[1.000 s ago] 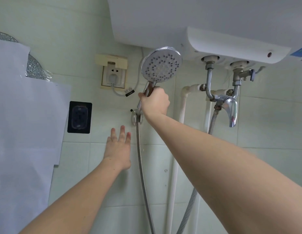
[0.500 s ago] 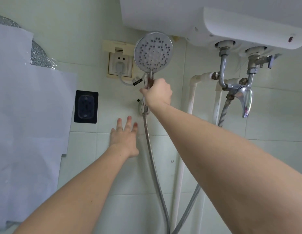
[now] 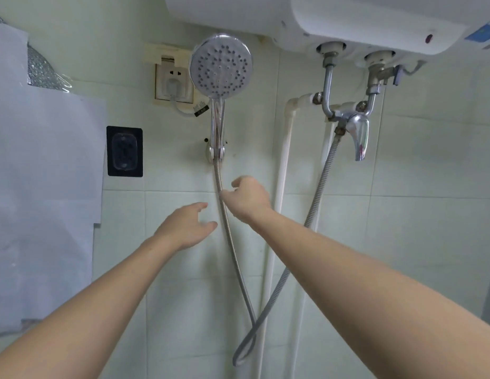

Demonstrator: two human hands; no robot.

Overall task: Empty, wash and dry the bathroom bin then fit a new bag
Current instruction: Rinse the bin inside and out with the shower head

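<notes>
home bathroom, shower head (image 3: 220, 66) (chrome), water heater (image 3: 348, 20)

One head-worn view (wide-angle) looks forward and up, close to the tiled wall (image 3: 402, 228).

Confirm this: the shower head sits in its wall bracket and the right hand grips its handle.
Wrong on the hand. The head view shows the shower head in its wall bracket, but the right hand is below it by the metal hose, not gripping the handle.
</notes>
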